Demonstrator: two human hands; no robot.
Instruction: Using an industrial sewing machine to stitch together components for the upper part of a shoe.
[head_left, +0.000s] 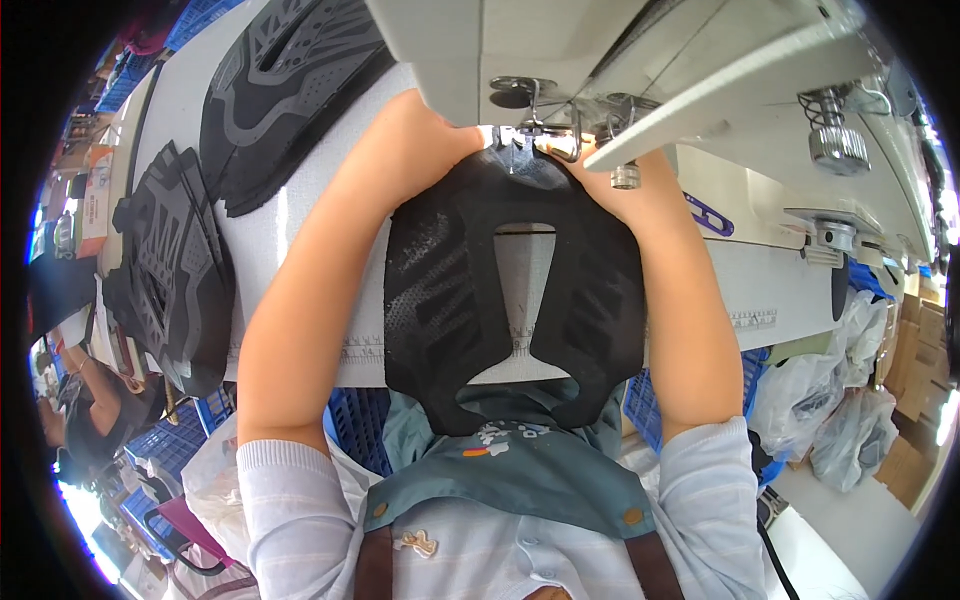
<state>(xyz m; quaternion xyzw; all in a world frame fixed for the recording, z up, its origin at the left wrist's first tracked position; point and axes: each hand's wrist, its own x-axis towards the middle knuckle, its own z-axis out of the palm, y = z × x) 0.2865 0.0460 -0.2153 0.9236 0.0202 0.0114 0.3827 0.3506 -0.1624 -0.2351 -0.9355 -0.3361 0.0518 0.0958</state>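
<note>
A black shoe upper (pixel 600 290) hangs flat in front of me, its far, toe end under the needle area of a sewing machine (pixel 520 135). Light from the machine shines on that end. At its far left edge my left hand (pixel 425 145) is closed on the upper, the thumb reaching toward the presser foot and the other fingers mostly hidden. My right hand (pixel 620 185) lies at the far right edge, its fingers covered by the machine's parts. Over my apron (pixel 520 480), the upper's two heel ends hang past the table's near edge.
More grey-black uppers lie stacked at left, one pile (pixel 290 90) farther back and another (pixel 175 265) nearer. A purple tool (pixel 710 215) rests right of the machine. Plastic bags (pixel 815 400) and blue crates (pixel 360 425) stand below the table. Another person's arm (pixel 95 395) shows far left.
</note>
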